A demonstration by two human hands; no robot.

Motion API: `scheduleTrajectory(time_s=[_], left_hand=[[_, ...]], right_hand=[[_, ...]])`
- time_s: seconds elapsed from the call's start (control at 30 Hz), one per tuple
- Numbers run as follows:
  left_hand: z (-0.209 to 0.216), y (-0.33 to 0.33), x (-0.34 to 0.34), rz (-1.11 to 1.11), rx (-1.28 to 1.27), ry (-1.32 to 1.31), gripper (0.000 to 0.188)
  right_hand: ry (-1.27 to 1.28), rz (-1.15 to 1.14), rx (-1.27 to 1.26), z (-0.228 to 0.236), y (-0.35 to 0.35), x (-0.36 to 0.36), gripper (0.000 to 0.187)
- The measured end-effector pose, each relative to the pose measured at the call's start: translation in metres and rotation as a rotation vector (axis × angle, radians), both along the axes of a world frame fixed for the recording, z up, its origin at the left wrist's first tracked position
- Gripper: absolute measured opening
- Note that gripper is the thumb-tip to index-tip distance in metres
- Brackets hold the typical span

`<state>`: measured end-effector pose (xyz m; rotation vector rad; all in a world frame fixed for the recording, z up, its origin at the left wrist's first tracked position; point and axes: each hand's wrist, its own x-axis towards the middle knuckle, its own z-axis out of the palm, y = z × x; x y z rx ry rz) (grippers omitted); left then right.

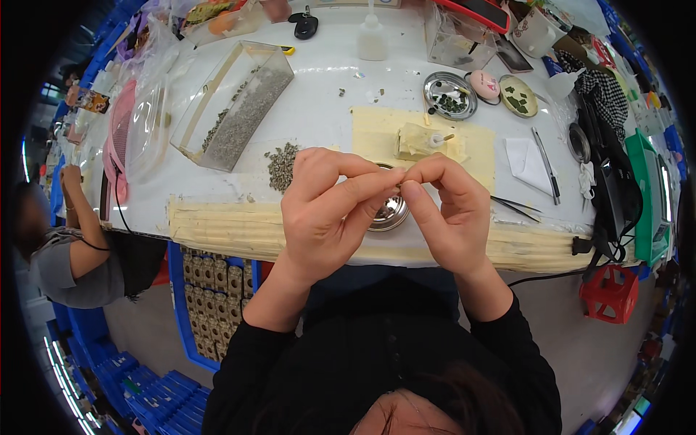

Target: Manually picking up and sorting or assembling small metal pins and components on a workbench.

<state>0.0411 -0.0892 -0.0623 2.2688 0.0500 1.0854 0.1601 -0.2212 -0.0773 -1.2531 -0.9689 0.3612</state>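
Note:
My left hand (330, 210) and my right hand (453, 210) meet fingertip to fingertip over the table's near edge. Thumb and forefinger are pinched on both; whatever sits between them is too small to make out. Directly beneath is a shiny round metal piece (389, 216), partly covered by my fingers. Just beyond stands a small block wrapped in cream tape (415, 141), with a white nozzle-like tip. A pile of small grey-green pieces (281, 167) lies left of my left hand. Tweezers (516, 207) rest to the right of my right hand.
A clear bin of grey granules (250, 109) stands at left. Round dishes with dark green bits (450, 96) and flat green pieces (517, 98) sit at right, near a white squeeze bottle (373, 38). A blue tray of metal parts (210, 297) is below; a co-worker (80, 254) sits left.

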Motion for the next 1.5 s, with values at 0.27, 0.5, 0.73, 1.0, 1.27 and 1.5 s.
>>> scheduleTrajectory(time_s=[0.27, 0.5, 0.73, 1.0, 1.27, 1.5], left_hand=[[-0.006, -0.003, -0.002, -0.112, -0.334, 0.028, 0.018], [-0.009, 0.0, -0.002, -0.114, -0.323, 0.025, 0.015], [-0.011, -0.002, 0.005, -0.027, -0.242, -0.109, 0.022], [-0.009, -0.003, 0.002, 0.031, -0.173, -0.041, 0.022], [-0.011, -0.004, 0.002, -0.007, -0.268, -0.029, 0.02], [-0.015, -0.004, 0.002, -0.056, -0.354, -0.032, 0.019]], right_hand=[[0.17, 0.069, -0.021, -0.001, -0.002, -0.001, 0.005], [0.037, 0.034, -0.008, -0.001, -0.002, 0.0, 0.005], [0.127, 0.082, -0.023, -0.001, -0.001, -0.003, 0.012], [0.361, 0.239, -0.005, -0.002, -0.005, 0.001, 0.015], [0.348, 0.194, -0.02, 0.0, -0.005, -0.001, 0.009], [0.247, 0.148, -0.024, 0.0, -0.004, 0.0, 0.008]])
